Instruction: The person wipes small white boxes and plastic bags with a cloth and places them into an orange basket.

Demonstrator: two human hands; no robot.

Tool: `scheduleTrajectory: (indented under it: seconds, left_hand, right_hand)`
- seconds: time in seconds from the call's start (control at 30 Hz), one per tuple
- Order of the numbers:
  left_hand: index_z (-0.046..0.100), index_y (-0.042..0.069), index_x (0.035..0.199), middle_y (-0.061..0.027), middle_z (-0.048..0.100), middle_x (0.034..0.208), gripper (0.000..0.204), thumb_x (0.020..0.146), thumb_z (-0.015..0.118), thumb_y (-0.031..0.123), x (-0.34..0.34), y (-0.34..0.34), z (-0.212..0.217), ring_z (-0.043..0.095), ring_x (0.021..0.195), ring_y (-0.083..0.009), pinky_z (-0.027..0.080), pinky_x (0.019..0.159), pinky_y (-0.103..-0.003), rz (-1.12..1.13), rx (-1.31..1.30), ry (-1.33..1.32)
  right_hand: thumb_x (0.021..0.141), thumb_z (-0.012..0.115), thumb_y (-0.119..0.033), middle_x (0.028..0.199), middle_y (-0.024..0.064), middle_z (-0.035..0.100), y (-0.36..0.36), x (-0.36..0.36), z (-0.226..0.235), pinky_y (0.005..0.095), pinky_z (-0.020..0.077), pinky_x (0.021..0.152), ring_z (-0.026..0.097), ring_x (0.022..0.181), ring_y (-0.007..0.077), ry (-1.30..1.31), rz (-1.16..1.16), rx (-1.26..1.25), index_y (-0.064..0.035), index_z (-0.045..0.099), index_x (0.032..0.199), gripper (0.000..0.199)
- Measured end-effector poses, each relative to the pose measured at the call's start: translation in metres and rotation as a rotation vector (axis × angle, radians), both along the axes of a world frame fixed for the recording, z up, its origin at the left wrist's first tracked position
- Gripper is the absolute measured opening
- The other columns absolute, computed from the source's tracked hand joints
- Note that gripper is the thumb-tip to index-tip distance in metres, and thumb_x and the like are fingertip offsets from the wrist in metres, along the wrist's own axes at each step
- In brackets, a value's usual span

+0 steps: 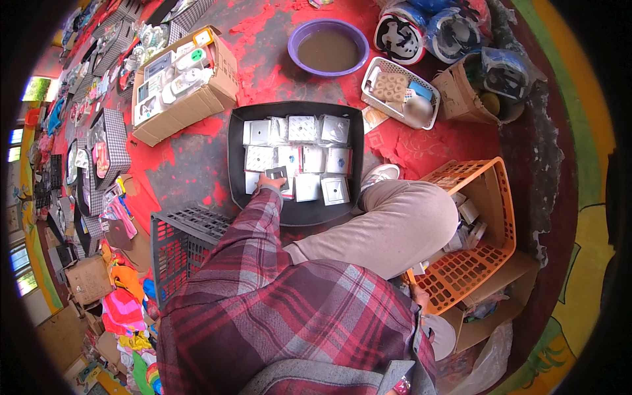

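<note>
My left hand (270, 183) reaches over a black tray (235, 161) and closes on a small dark grey square plate (277, 173). Under and around that plate lie several flat square white packets (313, 159), in rough rows, some with a small dark mark in the middle. To the right, an orange plastic basket (461, 276) leans on its side, with small boxes and pale items inside. My right hand (419, 296) is at its near rim, fingers bent around the edge and partly hidden by the sleeve.
A purple basin (294, 56) of murky water stands beyond the tray. A white basket (395, 113) with cardboard rolls is right of it, near helmets (399, 38). At left are an open cardboard box (191, 108) of packaged goods and a dark grey crate (172, 257).
</note>
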State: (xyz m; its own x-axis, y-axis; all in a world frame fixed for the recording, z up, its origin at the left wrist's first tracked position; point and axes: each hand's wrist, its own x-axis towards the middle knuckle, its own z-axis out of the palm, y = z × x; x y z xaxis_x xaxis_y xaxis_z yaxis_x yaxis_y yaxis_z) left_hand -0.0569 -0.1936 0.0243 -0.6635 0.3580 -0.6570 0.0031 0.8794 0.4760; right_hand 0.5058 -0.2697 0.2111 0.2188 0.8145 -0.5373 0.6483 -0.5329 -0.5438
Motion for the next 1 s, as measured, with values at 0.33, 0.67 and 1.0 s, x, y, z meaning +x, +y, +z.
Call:
scheduleTrajectory:
  seconds: [0.33, 0.67, 1.0]
  left_hand:
    - [0.040, 0.004, 0.122, -0.0205, 0.061, 0.101, 0.057, 0.074, 0.067, 0.019, 0.044, 0.066, 0.070, 0.059, 0.096, -0.0340, 0.046, 0.084, -0.040, -0.212, 0.017, 0.162]
    - [0.052, 0.002, 0.116, -0.0211, 0.051, 0.114, 0.048, 0.075, 0.067, 0.022, 0.095, 0.072, -0.026, 0.050, 0.107, -0.0367, 0.041, 0.091, -0.042, -0.259, 0.140, 0.520]
    - [0.055, 0.002, 0.107, -0.0217, 0.061, 0.103, 0.032, 0.078, 0.051, 0.014, 0.044, 0.077, -0.052, 0.058, 0.100, -0.0350, 0.045, 0.085, -0.039, -0.216, 0.003, 0.043]
  right_hand:
    - [0.080, 0.067, -0.015, 0.052, -0.0081, 0.042, 0.019, 0.012, -0.010, 0.0229, 0.0270, 0.042, 0.036, 0.047, 0.0030, 0.048, -0.015, -0.046, -0.0034, 0.051, 0.050, 0.036]
    - [0.081, 0.065, -0.013, 0.054, -0.0086, 0.042, 0.022, 0.021, -0.011, 0.0227, 0.0265, 0.042, 0.034, 0.049, 0.0026, 0.030, 0.199, 0.026, -0.0057, 0.050, 0.051, 0.034]
    - [0.082, 0.061, -0.010, 0.053, -0.0042, 0.043, 0.035, -0.012, 0.018, 0.0233, 0.0320, 0.044, 0.038, 0.051, 0.0031, -0.021, -0.152, -0.262, -0.0032, 0.055, 0.063, 0.021]
